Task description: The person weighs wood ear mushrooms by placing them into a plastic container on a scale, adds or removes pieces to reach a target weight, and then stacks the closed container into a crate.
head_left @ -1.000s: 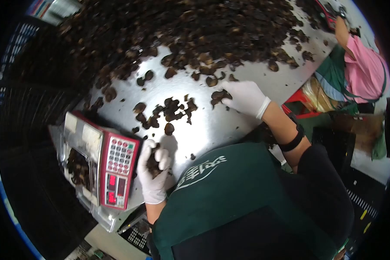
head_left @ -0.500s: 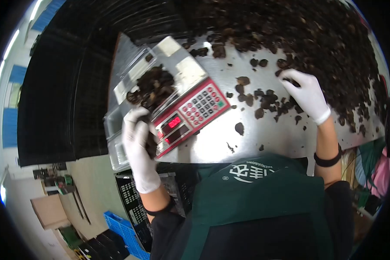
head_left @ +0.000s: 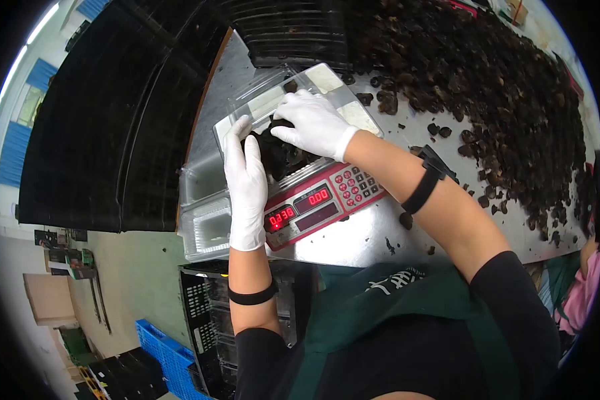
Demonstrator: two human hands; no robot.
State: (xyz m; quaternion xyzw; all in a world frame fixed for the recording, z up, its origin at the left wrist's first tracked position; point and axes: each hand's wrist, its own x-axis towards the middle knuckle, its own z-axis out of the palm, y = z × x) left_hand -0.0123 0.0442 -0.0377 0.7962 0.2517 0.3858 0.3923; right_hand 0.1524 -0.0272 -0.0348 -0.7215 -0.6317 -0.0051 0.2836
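Dark brown, curled mushroom pieces (head_left: 283, 152), which look like wood ear, are heaped in a clear plastic tray on a red-and-silver digital scale (head_left: 327, 203). My left hand (head_left: 247, 180), white-gloved, lies along the left side of the heap with fingers stretched and apart. From the right, my right hand (head_left: 310, 123), also gloved, reaches over the top of the heap. Its thumb and fingers are apart and touch the mushrooms; their tips are partly hidden. Red digits glow on the scale's display (head_left: 281, 217).
A large spread of loose mushrooms (head_left: 460, 80) covers the right of the metal table (head_left: 353, 243). Empty clear trays (head_left: 207, 227) sit left of the scale. Black crates (head_left: 113, 120) stand at the far left, another crate (head_left: 203, 307) below the table edge, and a blue pallet (head_left: 163, 357) on the floor.
My right hand has moved left from the loose mushrooms to the heap on the scale. My left hand has shifted to the heap's side. The display reading has changed.
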